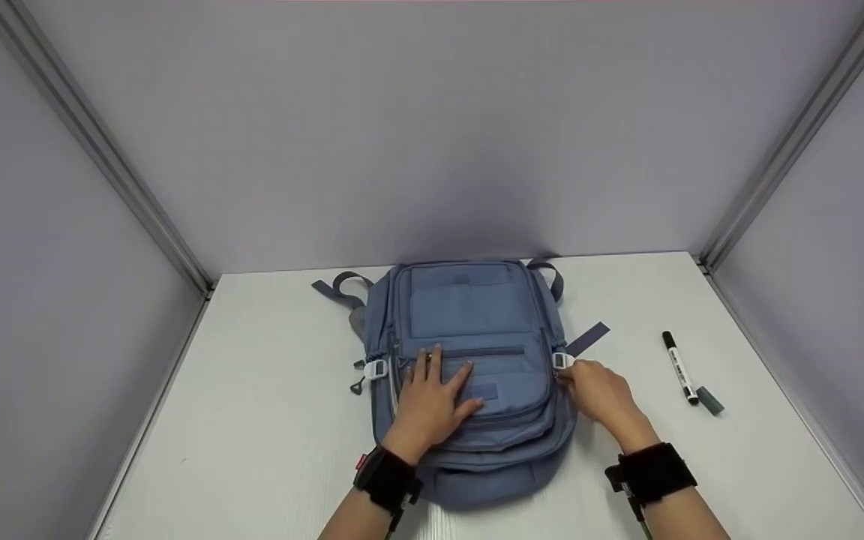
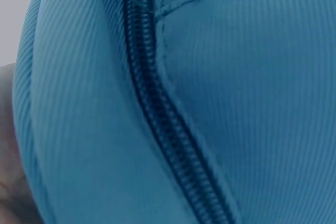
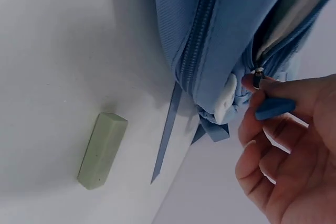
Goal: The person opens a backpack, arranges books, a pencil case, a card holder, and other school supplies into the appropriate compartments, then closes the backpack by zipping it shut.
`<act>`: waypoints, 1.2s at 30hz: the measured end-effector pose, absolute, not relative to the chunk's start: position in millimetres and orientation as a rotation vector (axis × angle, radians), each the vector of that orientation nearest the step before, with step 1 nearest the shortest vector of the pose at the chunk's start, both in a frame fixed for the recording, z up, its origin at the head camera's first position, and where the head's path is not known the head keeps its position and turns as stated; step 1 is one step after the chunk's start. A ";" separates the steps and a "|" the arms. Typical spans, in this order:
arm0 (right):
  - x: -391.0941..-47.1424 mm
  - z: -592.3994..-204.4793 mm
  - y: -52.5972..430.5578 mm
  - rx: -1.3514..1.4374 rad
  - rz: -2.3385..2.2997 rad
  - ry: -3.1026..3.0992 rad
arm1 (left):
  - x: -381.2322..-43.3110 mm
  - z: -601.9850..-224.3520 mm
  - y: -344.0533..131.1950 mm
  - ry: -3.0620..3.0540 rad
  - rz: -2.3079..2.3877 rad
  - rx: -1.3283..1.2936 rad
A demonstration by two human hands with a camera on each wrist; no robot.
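A blue backpack [image 1: 473, 311] lies on its back on the white table, its front pockets facing up. My left hand [image 1: 430, 409] rests on the front pocket with fingers spread. In the left wrist view, blue fabric and a closed stretch of zipper [image 2: 163, 114] fill most of the picture. At the bag's right side, my right hand [image 1: 603, 394] pinches a zipper pull [image 3: 275, 107] between thumb and forefinger, just below a white buckle [image 1: 562, 361]. The right wrist view shows that zipper parted beyond the slider, with pale lining [image 3: 299, 17] inside.
A black-capped white marker [image 1: 680, 369] lies to the right of the bag, with a green block [image 1: 710, 401] at its lower end. Loose straps [image 1: 588, 339] stick out at the bag's sides. Grey panels [image 1: 462, 135] enclose the table at the back and sides.
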State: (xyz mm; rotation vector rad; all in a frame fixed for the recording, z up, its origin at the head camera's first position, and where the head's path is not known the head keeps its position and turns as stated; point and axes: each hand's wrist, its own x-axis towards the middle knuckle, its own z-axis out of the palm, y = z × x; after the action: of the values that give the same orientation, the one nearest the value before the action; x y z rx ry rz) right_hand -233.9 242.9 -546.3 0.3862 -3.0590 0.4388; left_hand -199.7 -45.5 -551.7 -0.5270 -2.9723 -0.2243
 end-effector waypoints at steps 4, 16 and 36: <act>-224.1 -543.0 244.0 0.399 0.450 -3.058 | -200.4 -552.8 -45.7 -2.960 -0.231 -0.535; -199.2 -537.3 242.4 0.488 0.553 -3.108 | -199.5 -547.8 -49.1 -3.054 -0.216 -0.544; -179.5 -522.8 242.7 0.904 0.844 -3.096 | -198.0 -553.8 -48.1 -2.994 -0.214 -0.541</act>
State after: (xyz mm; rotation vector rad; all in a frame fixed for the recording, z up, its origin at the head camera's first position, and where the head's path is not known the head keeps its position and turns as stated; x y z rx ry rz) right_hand -179.5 242.7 -522.8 0.9044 -3.0963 0.8437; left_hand -198.0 -48.1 -553.8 -0.5411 -2.9944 -0.2139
